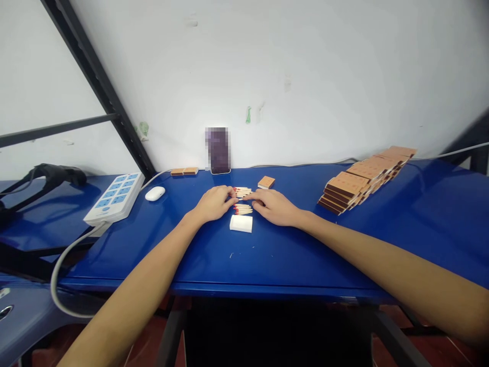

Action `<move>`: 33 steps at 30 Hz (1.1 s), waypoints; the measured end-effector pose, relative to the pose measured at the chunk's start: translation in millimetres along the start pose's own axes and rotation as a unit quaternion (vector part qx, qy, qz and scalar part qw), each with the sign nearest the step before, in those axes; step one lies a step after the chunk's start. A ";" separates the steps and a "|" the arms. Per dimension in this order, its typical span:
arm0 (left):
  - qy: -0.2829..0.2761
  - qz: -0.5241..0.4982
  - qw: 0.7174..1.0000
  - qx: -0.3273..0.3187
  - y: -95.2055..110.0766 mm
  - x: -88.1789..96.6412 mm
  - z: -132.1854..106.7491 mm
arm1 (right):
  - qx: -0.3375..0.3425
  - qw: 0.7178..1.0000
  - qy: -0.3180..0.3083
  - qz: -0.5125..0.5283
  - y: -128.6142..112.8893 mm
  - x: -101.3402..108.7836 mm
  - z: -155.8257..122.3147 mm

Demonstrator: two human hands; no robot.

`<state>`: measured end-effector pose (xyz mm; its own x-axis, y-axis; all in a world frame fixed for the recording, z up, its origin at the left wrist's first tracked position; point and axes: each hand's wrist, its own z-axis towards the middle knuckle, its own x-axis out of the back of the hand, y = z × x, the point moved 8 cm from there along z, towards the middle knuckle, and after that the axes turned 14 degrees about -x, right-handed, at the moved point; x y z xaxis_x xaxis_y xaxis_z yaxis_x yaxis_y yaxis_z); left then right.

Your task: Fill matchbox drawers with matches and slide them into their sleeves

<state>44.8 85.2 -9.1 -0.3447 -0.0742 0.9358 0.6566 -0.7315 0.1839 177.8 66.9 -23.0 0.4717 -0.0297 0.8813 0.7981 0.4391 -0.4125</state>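
Two small bunches of red-headed matches lie on the blue table between my hands: an upper bunch and a lower bunch. My left hand is at the red-head end, its fingers curled and thumb bent in against the matches. From the other side my right hand lies low over the table, index finger stretched out to the matches and thumb apart from it. Some of the upper bunch is hidden by fingers. Just below sits a white matchbox tray. An orange matchbox cover rests behind my right hand.
Stacked orange matchboxes lean in rows at the right. Two more matchboxes lie by the wall, beside a phone propped upright. A white earbud case and a power strip with a cable are on the left.
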 end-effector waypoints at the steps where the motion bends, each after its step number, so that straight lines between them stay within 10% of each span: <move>1: 0.004 -0.008 1.000 -0.002 0.1 -0.5 0.4 | -0.001 1.000 0.002 0.001 0.6 -0.2 0.3; 33: 0.049 -0.009 0.999 -0.014 -1.6 9.6 0.6 | -0.009 0.998 0.005 0.056 -1.5 7.5 -0.9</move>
<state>40.8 86.0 -0.2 -0.4213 -0.1250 0.8983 0.6311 -0.7517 0.1915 180.5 65.2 -16.0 0.5627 0.0100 0.8266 0.7466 0.4231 -0.5134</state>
